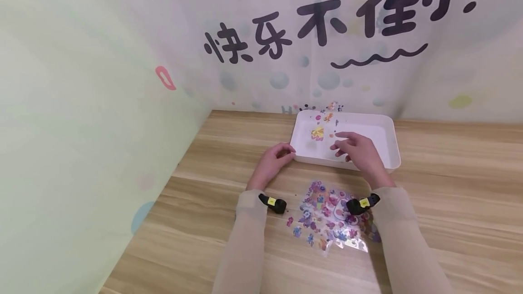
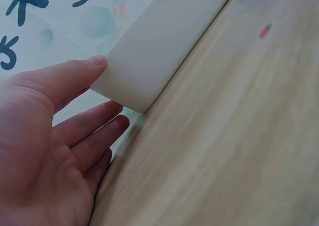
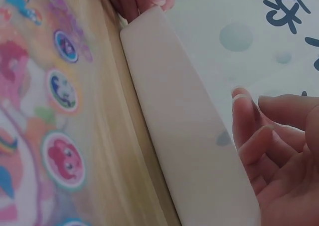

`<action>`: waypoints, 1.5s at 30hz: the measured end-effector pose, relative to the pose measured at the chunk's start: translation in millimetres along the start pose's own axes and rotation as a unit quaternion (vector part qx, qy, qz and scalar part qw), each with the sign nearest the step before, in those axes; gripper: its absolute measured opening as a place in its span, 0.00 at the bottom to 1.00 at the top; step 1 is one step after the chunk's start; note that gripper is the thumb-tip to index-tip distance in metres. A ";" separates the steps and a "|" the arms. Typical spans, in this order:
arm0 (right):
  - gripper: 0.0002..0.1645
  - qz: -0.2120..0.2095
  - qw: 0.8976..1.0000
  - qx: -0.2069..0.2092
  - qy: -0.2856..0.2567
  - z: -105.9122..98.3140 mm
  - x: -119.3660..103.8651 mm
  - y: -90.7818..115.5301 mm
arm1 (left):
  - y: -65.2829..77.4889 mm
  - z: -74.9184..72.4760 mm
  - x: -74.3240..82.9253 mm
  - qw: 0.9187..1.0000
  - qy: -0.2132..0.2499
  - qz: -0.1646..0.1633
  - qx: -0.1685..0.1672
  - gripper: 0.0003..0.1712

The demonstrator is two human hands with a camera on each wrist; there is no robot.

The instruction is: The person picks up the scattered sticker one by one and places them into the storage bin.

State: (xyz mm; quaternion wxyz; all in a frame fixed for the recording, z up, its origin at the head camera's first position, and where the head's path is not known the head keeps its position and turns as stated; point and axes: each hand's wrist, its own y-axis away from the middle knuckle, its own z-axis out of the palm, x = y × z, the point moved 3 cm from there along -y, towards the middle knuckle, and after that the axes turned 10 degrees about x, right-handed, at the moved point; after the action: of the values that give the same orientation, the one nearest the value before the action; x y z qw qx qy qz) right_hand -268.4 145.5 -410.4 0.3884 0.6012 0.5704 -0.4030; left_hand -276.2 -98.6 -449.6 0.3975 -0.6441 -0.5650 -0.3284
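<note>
Apparently partway: several stickers (image 1: 317,134) lie in the white tray (image 1: 382,129) while sheets (image 1: 328,223) on the bench (image 1: 204,208) bear many more; left hand (image 1: 273,161) pinches the tray's corner, loosely curved right hand (image 1: 361,151) holds nothing visible.

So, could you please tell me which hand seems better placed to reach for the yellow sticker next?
Probably the right hand: it hovers over the white tray, close to the yellow sticker and seemingly free, while the left hand holds the tray's near left corner.
</note>
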 end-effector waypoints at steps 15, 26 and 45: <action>0.35 -0.012 0.997 -0.004 0.072 7.2 7.4 -5.1 | -0.1 -1.1 -0.7 1.000 0.009 0.005 -0.001 0.07; 0.42 -0.012 0.991 0.004 0.134 19.3 47.9 -33.8 | -1.6 -0.8 -0.7 1.000 0.022 0.007 -0.003 0.09; 0.47 -0.033 0.989 0.027 0.141 26.9 76.4 -49.2 | -1.6 0.7 -2.8 1.000 0.025 -0.004 -0.003 0.07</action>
State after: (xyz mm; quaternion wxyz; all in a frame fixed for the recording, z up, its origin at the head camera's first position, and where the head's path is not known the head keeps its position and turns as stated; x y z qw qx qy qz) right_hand -316.8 151.3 -491.7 0.2742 0.6435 0.6278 -0.3416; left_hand -278.2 -99.1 -452.1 0.4082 -0.6344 -0.5568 -0.3477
